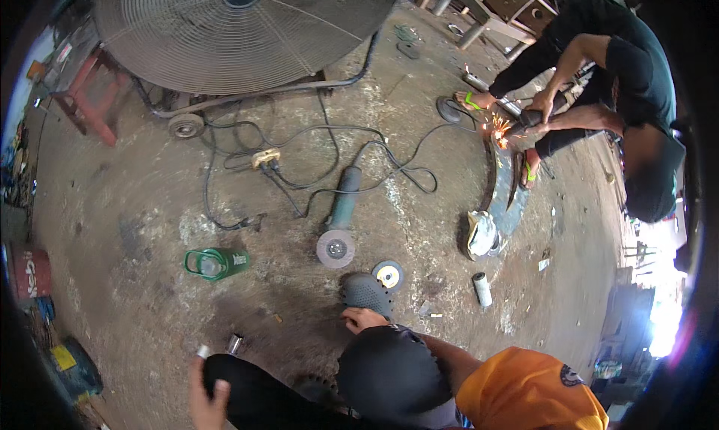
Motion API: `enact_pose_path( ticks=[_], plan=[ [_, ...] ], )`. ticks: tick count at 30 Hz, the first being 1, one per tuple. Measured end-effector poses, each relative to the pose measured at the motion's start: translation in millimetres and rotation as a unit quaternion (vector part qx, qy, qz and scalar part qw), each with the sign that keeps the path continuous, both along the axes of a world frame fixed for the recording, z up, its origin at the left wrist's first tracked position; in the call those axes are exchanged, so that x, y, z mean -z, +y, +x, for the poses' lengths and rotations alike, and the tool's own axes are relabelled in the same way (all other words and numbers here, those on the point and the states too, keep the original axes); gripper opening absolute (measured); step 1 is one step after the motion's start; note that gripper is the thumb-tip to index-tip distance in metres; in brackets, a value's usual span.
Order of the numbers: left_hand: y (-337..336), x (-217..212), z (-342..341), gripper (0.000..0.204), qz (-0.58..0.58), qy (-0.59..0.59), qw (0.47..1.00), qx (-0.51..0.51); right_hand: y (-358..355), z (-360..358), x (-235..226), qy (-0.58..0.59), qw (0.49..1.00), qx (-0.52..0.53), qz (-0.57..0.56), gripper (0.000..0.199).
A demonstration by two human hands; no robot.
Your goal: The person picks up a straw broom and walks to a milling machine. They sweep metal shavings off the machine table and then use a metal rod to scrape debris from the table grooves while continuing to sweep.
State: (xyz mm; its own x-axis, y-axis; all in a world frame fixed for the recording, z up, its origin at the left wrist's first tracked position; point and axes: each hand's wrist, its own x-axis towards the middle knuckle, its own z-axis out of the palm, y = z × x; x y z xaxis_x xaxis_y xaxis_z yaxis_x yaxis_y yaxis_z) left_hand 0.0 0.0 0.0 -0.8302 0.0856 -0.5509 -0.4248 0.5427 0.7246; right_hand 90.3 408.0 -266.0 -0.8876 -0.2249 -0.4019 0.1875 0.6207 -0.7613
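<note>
My left hand (207, 400) is at the lower left beside my black-trousered knee. Its thumb and forefinger are apart, and a small white piece (203, 351) shows at the fingertip; whether it is a wrapping or a held thing I cannot tell. A small shiny metal cylinder (235, 344) stands on the floor near that hand. My right hand (365, 319) lies at the edge of my dark perforated clog (367, 294), fingers curled, their contents hidden. Just beyond the clog lie a round abrasive disc (389, 276) and a corded angle grinder (343, 205) with a disc (335, 249) fitted.
A large floor fan (247, 37) stands at the far left, with cables and a socket block (266, 159) below it. A green bottle (215, 264) is to the left. At the right, a co-worker (614, 78) grinds a curved metal piece (502, 183), throwing sparks. A grey cylinder (481, 289) lies nearer.
</note>
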Motion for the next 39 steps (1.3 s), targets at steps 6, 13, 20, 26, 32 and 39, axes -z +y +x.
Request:
enact_pose_path(
  ticks=[6,13,20,26,32,39],
  plan=[
    [61.1,-67.9,39.4,0.067,-0.258,0.12,0.942,0.177,-1.4,-31.7,-8.8,-0.303,0.94,0.113,-0.11,0.026],
    [59.1,-137.4,111.0,0.071,-0.165,0.046,0.967,0.187,34.9,31.7,-171.3,-0.132,0.97,0.19,-0.08,0.027],
    [48.1,-245.5,230.5,0.078,-0.093,0.026,0.903,0.42,39.4,347.5,-399.6,-0.174,0.984,0.048,0.011,0.035],
    [-7.2,-323.5,232.6,0.054,0.019,-0.348,0.884,0.311,-44.8,517.2,-614.1,-0.35,0.65,0.644,-0.201,0.028],
    [-29.0,-386.1,193.3,0.038,0.037,-0.379,0.915,0.13,-168.0,628.3,-599.1,-0.227,0.674,0.675,-0.196,0.035],
    [17.4,-376.8,204.9,0.028,-0.056,-0.348,0.91,0.218,-189.1,664.1,-625.1,-0.243,0.623,0.728,-0.15,0.03]
  ],
)
